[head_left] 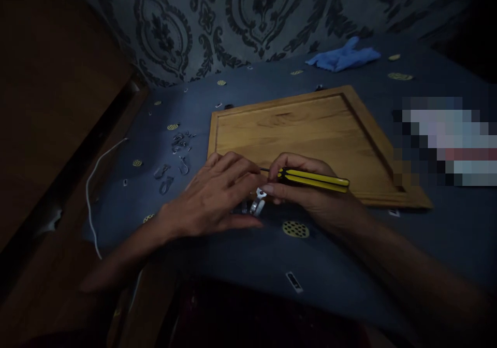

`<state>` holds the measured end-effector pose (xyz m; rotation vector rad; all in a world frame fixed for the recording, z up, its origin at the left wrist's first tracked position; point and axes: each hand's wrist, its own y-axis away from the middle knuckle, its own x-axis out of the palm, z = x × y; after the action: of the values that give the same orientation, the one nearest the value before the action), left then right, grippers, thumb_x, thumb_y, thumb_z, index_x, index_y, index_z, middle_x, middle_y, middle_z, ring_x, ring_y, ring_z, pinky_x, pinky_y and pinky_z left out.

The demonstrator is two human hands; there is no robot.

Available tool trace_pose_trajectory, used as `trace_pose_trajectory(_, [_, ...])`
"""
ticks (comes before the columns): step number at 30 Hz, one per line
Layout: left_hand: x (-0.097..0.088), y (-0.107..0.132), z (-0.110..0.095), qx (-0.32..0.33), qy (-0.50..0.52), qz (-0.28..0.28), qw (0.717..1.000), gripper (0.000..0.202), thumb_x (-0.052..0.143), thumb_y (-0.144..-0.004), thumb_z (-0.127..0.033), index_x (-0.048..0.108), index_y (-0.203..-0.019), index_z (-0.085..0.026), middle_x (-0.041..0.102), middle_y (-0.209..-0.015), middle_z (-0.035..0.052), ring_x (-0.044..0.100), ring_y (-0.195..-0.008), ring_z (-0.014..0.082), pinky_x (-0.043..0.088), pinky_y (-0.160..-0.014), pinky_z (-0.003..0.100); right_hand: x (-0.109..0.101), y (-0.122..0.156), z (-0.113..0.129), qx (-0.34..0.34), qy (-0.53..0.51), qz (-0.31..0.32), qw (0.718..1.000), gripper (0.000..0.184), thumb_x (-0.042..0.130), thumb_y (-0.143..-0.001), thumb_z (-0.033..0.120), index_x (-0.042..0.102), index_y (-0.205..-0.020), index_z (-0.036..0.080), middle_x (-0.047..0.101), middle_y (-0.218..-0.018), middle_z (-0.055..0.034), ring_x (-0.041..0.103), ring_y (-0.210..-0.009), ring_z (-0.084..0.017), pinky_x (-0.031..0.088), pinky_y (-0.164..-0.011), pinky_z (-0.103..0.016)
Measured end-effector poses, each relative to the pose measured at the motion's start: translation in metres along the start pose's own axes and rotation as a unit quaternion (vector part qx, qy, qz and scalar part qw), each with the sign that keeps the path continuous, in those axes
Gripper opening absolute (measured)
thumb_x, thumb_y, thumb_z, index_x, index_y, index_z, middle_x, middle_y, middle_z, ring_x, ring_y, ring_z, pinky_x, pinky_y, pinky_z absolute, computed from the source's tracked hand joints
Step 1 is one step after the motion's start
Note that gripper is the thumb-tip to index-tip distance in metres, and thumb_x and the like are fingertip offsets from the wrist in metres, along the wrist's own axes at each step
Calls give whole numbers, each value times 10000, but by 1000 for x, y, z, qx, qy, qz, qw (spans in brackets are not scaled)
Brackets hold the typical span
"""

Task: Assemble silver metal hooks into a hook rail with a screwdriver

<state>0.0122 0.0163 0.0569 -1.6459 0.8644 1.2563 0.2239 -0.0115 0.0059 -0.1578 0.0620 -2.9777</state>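
Note:
My right hand (310,195) is closed around a screwdriver with a yellow and black handle (316,179), its thin shaft pointing left towards my other hand. My left hand (215,195) lies over a small shiny metal part (258,205) at the near edge of a wooden board (310,130), fingers curled onto it. Both hands meet above the dark blue cloth (248,265) that covers the surface. What the screwdriver tip touches is hidden by my left fingers.
Several small metal clips (176,154) lie scattered left of the board. A white cable (93,182) runs along the left edge. A blue glove (344,57) rests at the back. Round perforated yellow discs (295,229) dot the cloth. A patterned curtain hangs behind.

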Motion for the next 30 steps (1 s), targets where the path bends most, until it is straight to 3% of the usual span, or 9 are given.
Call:
trace_pose_trajectory(3, [-3, -3, -4, -12, -8, 6, 1000, 496, 625, -977, -560, 591, -1275, -164, 673, -1165, 92, 586, -1094, 269, 469, -890, 406, -1, 1, 3, 6, 10, 0, 1000, 361, 896, -691, 469, 635, -750, 227, 625, -626, 33, 585, -560, -127, 476, -532, -248])
trace_pose_trajectory(6, [2, -3, -5, -74, 15, -23, 997, 504, 642, -944, -610, 606, -1203, -179, 675, -1125, 79, 595, -1062, 261, 481, -881, 395, -8, 6, 7, -60, 121, -64, 989, 278, 815, -792, 480, 671, -786, 242, 669, -738, 5, 639, -671, -162, 506, -614, -281])
trace_pose_trajectory(10, [16, 2, -8, -146, 76, -37, 986, 568, 568, -932, -696, 625, -1138, -170, 684, -1094, 81, 603, -1021, 247, 492, -865, 388, -26, 19, 3, -107, 268, -137, 947, 226, 642, -943, 474, 700, -842, 280, 701, -757, -13, 656, -679, -194, 479, -628, -325])
trace_pose_trajectory(13, [28, 6, -10, -152, 95, -27, 983, 587, 543, -935, -699, 646, -1132, -156, 680, -1074, 89, 587, -1028, 248, 493, -893, 401, -39, 28, -12, -154, 336, -121, 921, 217, 596, -977, 460, 732, -1053, 310, 733, -947, -53, 706, -835, -250, 534, -745, -396])
trace_pose_trajectory(17, [43, 8, -10, -156, 88, -13, 984, 593, 568, -921, -700, 658, -1179, -173, 675, -1090, 89, 570, -1049, 253, 485, -919, 413, -46, 33, -30, -283, 444, -104, 844, 317, 664, -934, 290, 710, -1243, 349, 677, -1269, -102, 664, -1125, -325, 506, -925, -499])
trace_pose_trajectory(20, [49, 8, -9, -162, 84, -10, 983, 609, 555, -912, -722, 672, -1152, -175, 673, -1090, 90, 561, -1058, 259, 469, -931, 423, -45, 33, -39, -346, 475, -72, 806, 432, 630, -939, 198, 663, -1321, 395, 730, -1072, -55, 666, -954, -261, 474, -863, -444])
trace_pose_trajectory(23, [49, 7, -9, -159, 86, -10, 984, 619, 543, -911, -734, 683, -1096, -160, 672, -1064, 91, 556, -1046, 265, 454, -920, 433, -41, 36, -46, -351, 532, 5, 771, 406, 516, -996, 188, 651, -1353, 326, 674, -841, -46, 587, -792, -230, 414, -737, -384])
trace_pose_trajectory(26, [47, 6, -11, -155, 92, -6, 984, 605, 557, -923, -712, 680, -1096, -145, 674, -1057, 87, 552, -1047, 262, 444, -926, 437, -36, 41, -50, -350, 580, 56, 734, 378, 422, -1012, 138, 690, -1269, 205, 632, -819, -71, 540, -801, -238, 388, -733, -379])
trace_pose_trajectory(30, [46, 5, -15, -165, 78, -2, 983, 593, 569, -937, -699, 684, -1089, -138, 679, -1033, 76, 544, -1027, 263, 417, -910, 447, -31, 46, -50, -344, 610, 64, 711, 407, 359, -1022, 99, 684, -1253, 180, 615, -848, -65, 510, -836, -233, 387, -775, -365])
